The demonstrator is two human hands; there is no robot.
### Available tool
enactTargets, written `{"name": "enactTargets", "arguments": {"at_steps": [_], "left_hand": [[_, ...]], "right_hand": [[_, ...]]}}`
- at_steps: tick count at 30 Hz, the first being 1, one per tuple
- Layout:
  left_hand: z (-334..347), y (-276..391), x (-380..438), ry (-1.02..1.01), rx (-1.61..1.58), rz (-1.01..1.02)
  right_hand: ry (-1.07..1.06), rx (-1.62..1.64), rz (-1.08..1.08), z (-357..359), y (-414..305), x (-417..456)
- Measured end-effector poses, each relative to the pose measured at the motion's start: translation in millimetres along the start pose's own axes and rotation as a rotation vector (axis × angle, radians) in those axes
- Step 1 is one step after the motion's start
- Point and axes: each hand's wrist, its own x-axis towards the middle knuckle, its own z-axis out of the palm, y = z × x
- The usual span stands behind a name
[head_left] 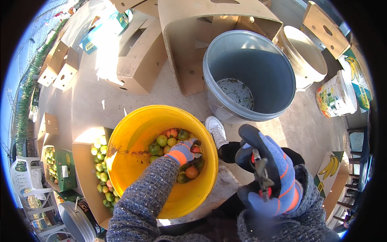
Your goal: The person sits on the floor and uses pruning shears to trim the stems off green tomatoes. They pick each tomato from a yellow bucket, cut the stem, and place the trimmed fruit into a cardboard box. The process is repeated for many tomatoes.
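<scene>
My left hand (183, 151), in a blue and orange work glove with dark fingertips, reaches into a yellow plastic bucket (130, 127). Its fingers are closed around a red tomato (195, 149). Green and reddish tomatoes (161, 140) lie around it at the bucket's bottom. To the right of the bucket, my right hand (272, 175), gloved alike, holds small red-handled pruning snips (263, 175), partly hidden by its fingers. Beside the bucket on the left, a cardboard box (86, 169) holds many mostly green tomatoes (102, 169).
A large grey bucket (249, 72) with plant scraps inside stands beyond my white shoe (216, 130). White buckets (302, 54) stand at the upper right. Cardboard boxes (136, 63) are spread over the concrete floor. A white plastic chair (27, 175) is at the far left.
</scene>
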Motion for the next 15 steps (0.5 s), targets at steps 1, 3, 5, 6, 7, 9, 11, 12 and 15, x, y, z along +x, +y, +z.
{"name": "enactTargets", "arguments": {"at_steps": [1, 3, 5, 6, 7, 9, 11, 12, 15], "left_hand": [[-25, 3, -11, 0.137, -0.344, 0.050], [-63, 16, -47, 0.130, -1.145, 0.026], [-82, 19, -88, 0.238, -1.444, 0.140], [-83, 12, -109, 0.200, -1.547, 0.166], [-79, 10, -124, 0.088, -1.718, 0.222], [-64, 14, -147, 0.173, -1.865, 0.213], [-51, 33, -158, 0.187, -1.941, 0.211], [-43, 43, -160, 0.197, -1.981, 0.210], [-6, 46, -149, 0.815, -1.419, 0.248]], "right_hand": [[0.011, -0.057, 0.005, 5, 0, 0], [-0.003, -0.192, -0.026, 12, -4, 5], [-0.035, -0.340, -0.096, 16, -6, 10], [-0.031, -0.455, -0.195, 20, -2, 11], [-0.024, -0.579, -0.276, 26, 3, 10], [-0.054, -0.687, -0.318, 36, 5, 12], [-0.093, -0.824, -0.330, 45, 9, 12], [-0.114, -0.899, -0.333, 50, 10, 11], [-0.140, -1.041, -0.338, 66, 17, 13]]}}
